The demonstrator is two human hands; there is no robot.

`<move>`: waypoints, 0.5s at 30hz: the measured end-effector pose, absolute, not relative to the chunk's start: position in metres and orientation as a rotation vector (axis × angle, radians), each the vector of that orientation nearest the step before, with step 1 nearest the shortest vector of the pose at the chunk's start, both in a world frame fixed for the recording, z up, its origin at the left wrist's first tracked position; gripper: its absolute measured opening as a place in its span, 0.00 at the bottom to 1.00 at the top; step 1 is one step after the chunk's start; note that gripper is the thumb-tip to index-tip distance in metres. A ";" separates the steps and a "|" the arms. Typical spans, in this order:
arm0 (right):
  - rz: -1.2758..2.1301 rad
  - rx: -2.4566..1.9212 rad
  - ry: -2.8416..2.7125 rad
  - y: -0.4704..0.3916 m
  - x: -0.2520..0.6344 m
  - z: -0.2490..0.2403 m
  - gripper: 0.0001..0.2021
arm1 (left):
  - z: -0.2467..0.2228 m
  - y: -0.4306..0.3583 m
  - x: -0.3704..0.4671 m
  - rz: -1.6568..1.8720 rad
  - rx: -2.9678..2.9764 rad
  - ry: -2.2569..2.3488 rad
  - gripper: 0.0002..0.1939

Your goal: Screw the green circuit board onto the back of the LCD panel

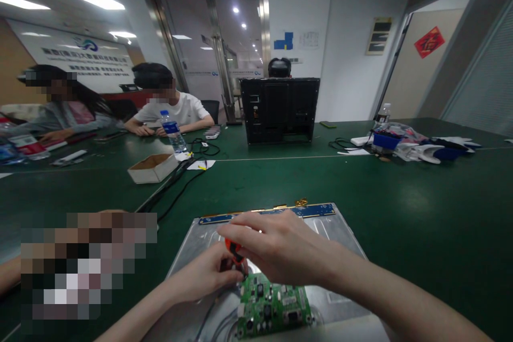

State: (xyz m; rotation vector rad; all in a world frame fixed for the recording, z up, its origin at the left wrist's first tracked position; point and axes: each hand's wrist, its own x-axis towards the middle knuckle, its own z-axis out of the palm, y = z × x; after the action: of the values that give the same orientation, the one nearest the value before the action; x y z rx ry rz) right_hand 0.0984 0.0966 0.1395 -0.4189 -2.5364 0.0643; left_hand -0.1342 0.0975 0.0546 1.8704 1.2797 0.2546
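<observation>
My right hand point(276, 243) is closed round the handle of a screwdriver point(233, 248), orange and black, which stands tilted with its lower end down. At the upper left corner of a green circuit board point(276, 307), my left hand point(204, 275) has its thumb and fingers pinched together, close to the screwdriver's lower end. What lies between those fingers is hidden. Beneath the board is a flat silver metal panel point(344, 238). Along its far edge runs a narrow blue circuit strip point(316, 210). The screwdriver's tip cannot be seen.
On the green table point(401, 214) stand a small cardboard box point(153, 169), a water bottle point(173, 132) and black cables point(176, 197). A black monitor housing point(280, 112) stands ahead. Gloves point(430, 152) and bags lie at right. Other people sit across and at left.
</observation>
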 end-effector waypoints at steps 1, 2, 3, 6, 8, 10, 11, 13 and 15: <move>0.058 -0.420 -2.537 0.097 0.098 0.139 0.17 | 0.054 0.098 -0.135 0.252 1.877 1.281 0.13; 0.053 -0.426 -2.536 0.097 0.098 0.139 0.17 | 0.053 0.098 -0.136 0.246 1.883 1.284 0.14; 0.048 -0.434 -2.534 0.098 0.098 0.139 0.16 | 0.052 0.099 -0.137 0.244 1.887 1.291 0.14; 0.016 -0.456 -2.527 0.100 0.099 0.140 0.13 | 0.053 0.100 -0.137 0.236 1.884 1.309 0.15; -0.003 -0.463 -2.520 0.101 0.099 0.140 0.11 | 0.055 0.099 -0.136 0.231 1.883 1.301 0.15; -0.006 -0.462 -2.512 0.103 0.099 0.140 0.10 | 0.058 0.099 -0.135 0.216 1.890 1.286 0.14; -0.001 -0.456 -2.507 0.103 0.099 0.140 0.11 | 0.059 0.098 -0.134 0.211 1.898 1.287 0.14; 0.015 -0.443 -2.498 0.103 0.098 0.140 0.12 | 0.060 0.098 -0.133 0.212 1.917 1.318 0.13; 0.034 -0.432 -2.487 0.102 0.098 0.140 0.14 | 0.059 0.098 -0.133 0.217 1.920 1.346 0.13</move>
State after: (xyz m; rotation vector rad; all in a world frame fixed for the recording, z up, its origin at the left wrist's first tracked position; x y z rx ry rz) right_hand 0.0983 0.1024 0.1398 -0.4316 -2.4872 0.0342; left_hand -0.1331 0.0983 0.0586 1.9201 1.3460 0.2171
